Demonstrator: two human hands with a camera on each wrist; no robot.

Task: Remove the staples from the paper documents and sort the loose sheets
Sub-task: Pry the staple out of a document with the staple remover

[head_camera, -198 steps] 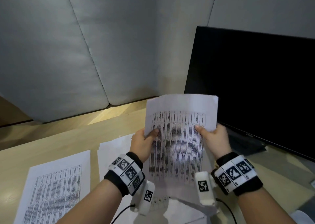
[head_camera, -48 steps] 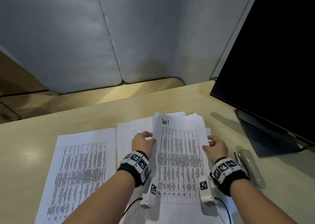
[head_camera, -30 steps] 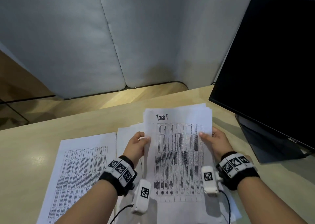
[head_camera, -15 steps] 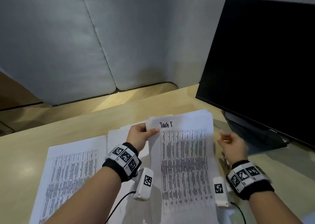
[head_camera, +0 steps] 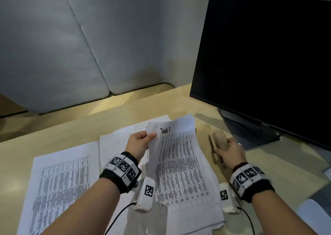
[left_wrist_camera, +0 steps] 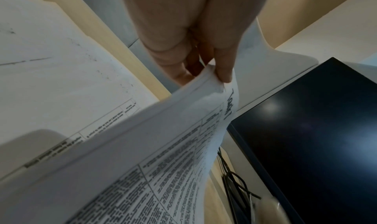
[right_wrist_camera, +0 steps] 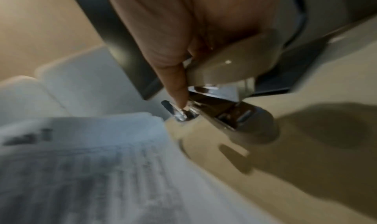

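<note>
A stapled document point(head_camera: 180, 165) of several printed sheets, headed "Task 1", lies in the middle of the desk with its top left corner raised. My left hand point(head_camera: 141, 141) pinches that corner, thumb on top point(left_wrist_camera: 224, 72). To the right of the document, my right hand point(head_camera: 227, 152) grips a beige stapler point(head_camera: 219, 141), which has a metal blade at its front. In the right wrist view the fingers curl round the stapler point(right_wrist_camera: 230, 69), lifted just above the desk. No staple can be made out.
A printed sheet point(head_camera: 60, 183) lies flat at the left, and more white sheets point(head_camera: 121, 136) lie under the document. A black monitor point(head_camera: 268, 55) on its stand point(head_camera: 250, 132) fills the right side. Grey padded panels point(head_camera: 71, 47) close off the back of the desk point(head_camera: 161, 106).
My right hand let go of the document's right edge, moved right and took hold of the stapler. My left hand slid up to the top left corner and lifted it.
</note>
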